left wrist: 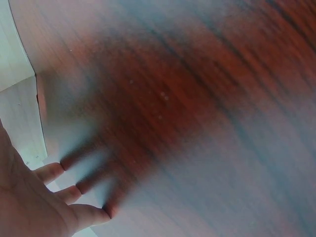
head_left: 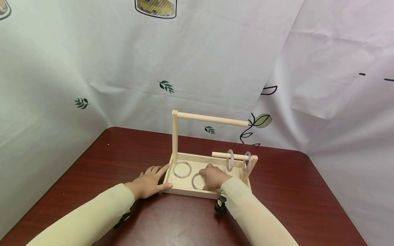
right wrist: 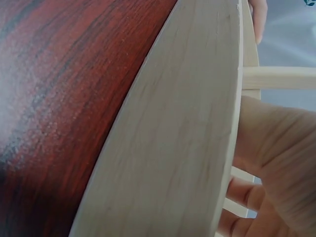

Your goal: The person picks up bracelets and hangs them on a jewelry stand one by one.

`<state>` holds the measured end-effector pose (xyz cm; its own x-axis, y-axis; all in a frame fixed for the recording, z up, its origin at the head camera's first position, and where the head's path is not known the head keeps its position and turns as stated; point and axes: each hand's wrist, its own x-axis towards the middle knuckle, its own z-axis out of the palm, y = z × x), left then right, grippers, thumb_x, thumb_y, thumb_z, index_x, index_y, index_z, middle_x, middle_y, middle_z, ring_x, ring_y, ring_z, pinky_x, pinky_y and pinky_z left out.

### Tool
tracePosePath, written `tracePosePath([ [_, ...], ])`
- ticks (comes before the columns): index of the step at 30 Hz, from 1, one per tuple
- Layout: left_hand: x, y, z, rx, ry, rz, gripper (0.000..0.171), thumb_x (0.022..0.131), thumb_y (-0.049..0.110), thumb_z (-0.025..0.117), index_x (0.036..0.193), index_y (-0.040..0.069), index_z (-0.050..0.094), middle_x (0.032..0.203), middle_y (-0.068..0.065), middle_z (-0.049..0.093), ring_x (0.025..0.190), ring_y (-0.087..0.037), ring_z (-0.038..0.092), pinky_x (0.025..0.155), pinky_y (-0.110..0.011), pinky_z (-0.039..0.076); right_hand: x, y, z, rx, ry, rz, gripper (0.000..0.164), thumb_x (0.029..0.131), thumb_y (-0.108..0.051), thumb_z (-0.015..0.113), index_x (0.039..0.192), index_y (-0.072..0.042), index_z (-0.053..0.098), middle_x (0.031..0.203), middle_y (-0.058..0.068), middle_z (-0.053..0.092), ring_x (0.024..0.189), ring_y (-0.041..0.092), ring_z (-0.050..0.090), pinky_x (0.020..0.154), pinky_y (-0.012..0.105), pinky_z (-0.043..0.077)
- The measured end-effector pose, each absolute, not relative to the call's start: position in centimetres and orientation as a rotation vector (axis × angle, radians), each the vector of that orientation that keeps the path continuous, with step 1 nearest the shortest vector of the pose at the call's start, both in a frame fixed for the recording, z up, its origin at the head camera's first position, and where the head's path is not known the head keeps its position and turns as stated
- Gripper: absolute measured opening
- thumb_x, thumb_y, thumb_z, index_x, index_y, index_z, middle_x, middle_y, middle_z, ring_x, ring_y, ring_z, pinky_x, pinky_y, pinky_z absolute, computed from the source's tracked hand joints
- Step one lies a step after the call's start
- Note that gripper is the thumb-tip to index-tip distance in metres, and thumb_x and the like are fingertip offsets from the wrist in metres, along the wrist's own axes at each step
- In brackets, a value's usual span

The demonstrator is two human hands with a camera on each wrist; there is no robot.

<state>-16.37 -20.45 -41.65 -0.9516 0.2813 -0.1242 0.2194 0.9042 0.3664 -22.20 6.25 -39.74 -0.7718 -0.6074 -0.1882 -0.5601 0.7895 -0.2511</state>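
A pale wooden tray stand (head_left: 191,193) sits on the dark red table. My right hand (head_left: 215,178) reaches into it with curled fingers, gripping the right side of a translucent bangle (head_left: 193,180); the hand hides that side. To the left, a second bangle (head_left: 174,171) lies flat on the tray floor. My left hand (head_left: 149,182) rests at the tray's left end, fingers spread, index finger and thumb touching its edges. Two more bangles, a left one (head_left: 227,163) and a right one (head_left: 250,162), hang on the stand's lower rod (head_left: 218,154).
A tall post (head_left: 174,136) at the tray's left carries a long upper rod (head_left: 212,119) reaching rightward. The short post (head_left: 253,164) at the right bears the lower rod. White printed cloth (head_left: 197,61) hangs behind the table (head_left: 129,147).
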Motion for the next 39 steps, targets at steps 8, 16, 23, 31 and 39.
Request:
tracePosePath([
  [8, -16.2, -20.4, -41.4, 0.385, 2.888, 0.519, 0.083, 0.090, 0.064, 0.051, 0.154, 0.017, 0.026, 0.143, -0.023, 0.039, 0.135, -0.047, 0.031, 0.096, -0.073, 0.027, -22.2, 6.4, -39.5, -0.902, 2.725, -0.251, 0.035, 0.064, -0.015, 0.084, 0.092, -0.010, 0.064, 0.085, 0.004, 0.050, 0.076, 0.018, 0.048, 0.067, 0.033, 0.042],
  [16, -16.1, -20.2, -41.2, 0.381, 2.878, 0.526, 0.082, 0.090, 0.063, 0.051, 0.154, 0.018, 0.026, 0.144, -0.023, 0.039, 0.135, -0.047, 0.031, 0.097, -0.074, 0.026, -22.2, 6.9, -39.8, -0.927, 2.761, -0.333, 0.035, 0.065, -0.023, 0.084, 0.088, -0.011, 0.061, 0.083, 0.004, 0.046, 0.076, 0.018, 0.046, 0.066, 0.032, 0.042],
  [23, -16.0, -20.2, -41.1, 0.388, 2.880, 0.523, 0.082, 0.090, 0.062, 0.052, 0.154, 0.017, 0.026, 0.143, -0.022, 0.039, 0.135, -0.046, 0.031, 0.096, -0.074, 0.027, -22.3, 6.9, -40.5, -0.913, 2.823, -0.504, 0.066, 0.060, -0.023, 0.083, 0.119, -0.005, 0.061, 0.103, 0.011, 0.053, 0.087, 0.019, 0.051, 0.074, 0.031, 0.047],
  [31, -16.0, -20.2, -41.1, 0.381, 2.883, 0.518, 0.082, 0.090, 0.063, 0.052, 0.154, 0.017, 0.026, 0.143, -0.022, 0.039, 0.135, -0.046, 0.032, 0.096, -0.074, 0.027, -22.0, 6.2, -40.0, -0.905, 2.823, -0.671, 0.079, 0.058, -0.025, 0.084, 0.129, -0.005, 0.057, 0.116, 0.017, 0.055, 0.100, 0.024, 0.054, 0.082, 0.037, 0.048],
  [39, -16.0, -20.3, -41.2, 0.378, 2.878, 0.526, 0.083, 0.090, 0.063, 0.051, 0.154, 0.018, 0.025, 0.144, -0.023, 0.038, 0.135, -0.047, 0.031, 0.096, -0.074, 0.026, -21.4, 5.7, -39.5, -0.944, 2.831, -0.803, 0.075, 0.060, -0.023, 0.083, 0.130, -0.012, 0.057, 0.118, 0.016, 0.053, 0.097, 0.021, 0.054, 0.082, 0.037, 0.049],
])
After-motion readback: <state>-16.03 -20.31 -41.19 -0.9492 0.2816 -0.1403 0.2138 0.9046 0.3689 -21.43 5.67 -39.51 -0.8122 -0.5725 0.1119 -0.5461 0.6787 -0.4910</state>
